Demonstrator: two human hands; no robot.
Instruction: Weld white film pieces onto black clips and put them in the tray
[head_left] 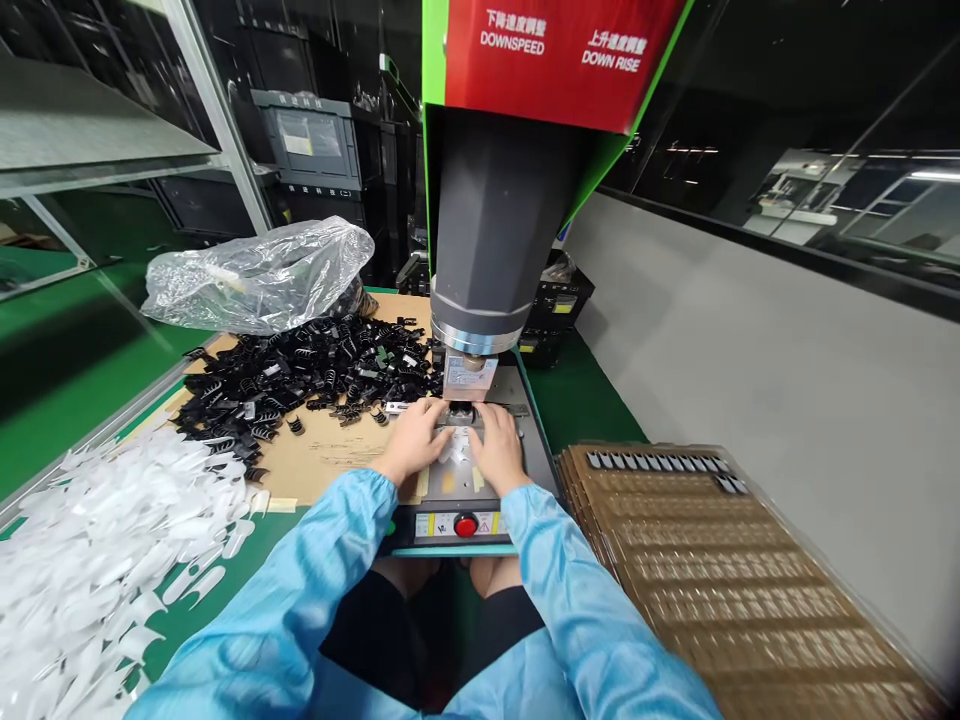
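Black part [461, 409] (long axis unclear)

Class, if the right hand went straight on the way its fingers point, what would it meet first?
Probably the metal block under the press head, just beyond the right hand, though their relative heights are unclear.

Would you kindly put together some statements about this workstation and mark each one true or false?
1. The left hand and right hand are both near the base of the press head. True.
2. The red button is beyond both hands. False: it is on the near side of them.
3. The white parts lie nearer the person than the black parts. True.
4. The brown trays are on the person's left. False: they are on the right.
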